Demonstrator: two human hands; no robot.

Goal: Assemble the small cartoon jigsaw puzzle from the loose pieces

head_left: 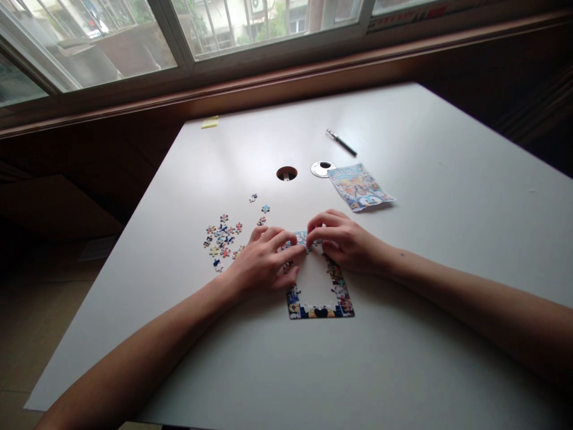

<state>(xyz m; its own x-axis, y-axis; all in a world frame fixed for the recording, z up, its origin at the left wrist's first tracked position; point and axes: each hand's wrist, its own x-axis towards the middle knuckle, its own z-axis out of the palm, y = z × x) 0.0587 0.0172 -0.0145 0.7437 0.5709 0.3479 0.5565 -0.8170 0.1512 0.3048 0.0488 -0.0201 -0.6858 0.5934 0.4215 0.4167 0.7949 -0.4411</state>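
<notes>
A rectangular puzzle border [344,298] lies on the white table, its middle bare. My left hand [268,257] rests over its upper left side, with bent fingers reaching toward the top edge. From the other side, my right hand [342,239] touches the upper right part, thumb and fingers curled close together. Whatever is between the fingertips of either hand is too small to make out. Loose puzzle pieces [225,253] are scattered left of my left hand. Beyond my right hand lies a creased picture sheet [360,185] with a colourful print.
Farther back on the table [416,131] are a dark pen [342,143], a round cable hole [286,174] and a silvery ring cover [322,169]. A yellow sticky note [209,122] is at the back left edge. Windows stand behind the table.
</notes>
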